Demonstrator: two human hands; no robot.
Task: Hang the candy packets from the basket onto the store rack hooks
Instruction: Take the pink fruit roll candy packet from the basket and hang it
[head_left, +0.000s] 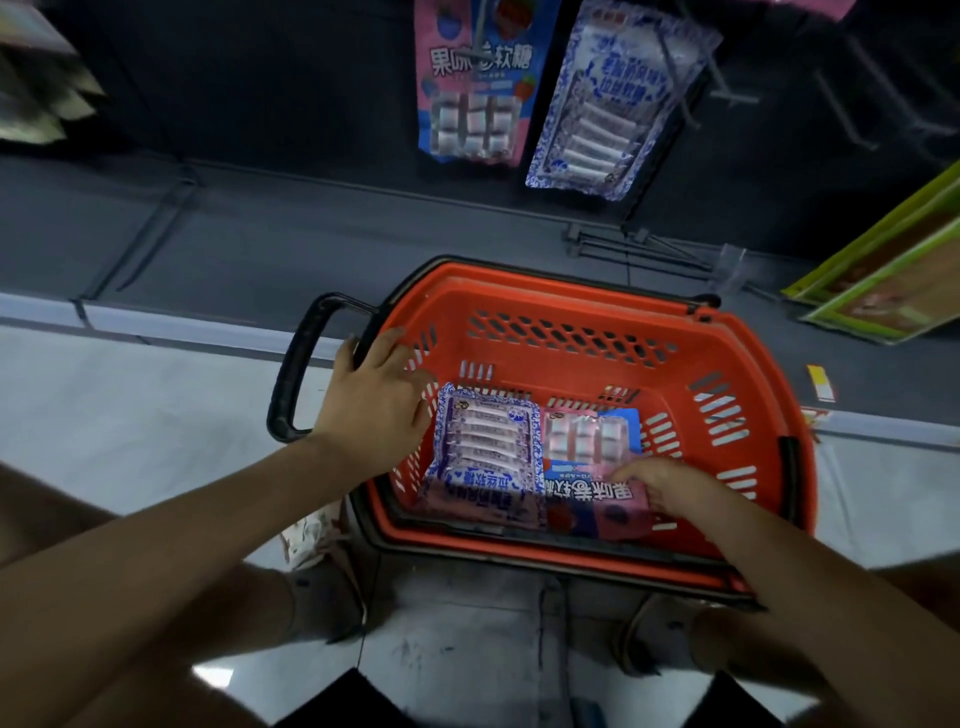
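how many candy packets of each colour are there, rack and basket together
pink packets: 2 (rack pink packet, basket pink packet)
blue-white packets: 2 (rack blue-white packet, basket blue-white packet)
total: 4 in view; whether more lie beneath those in the basket cannot be told

This is a shop. An orange perforated plastic shopping basket (571, 332) sits on pale glossy floor tiles (130, 415), and printed candy packets (475, 78) hang on the dark display rack (260, 93) behind it.
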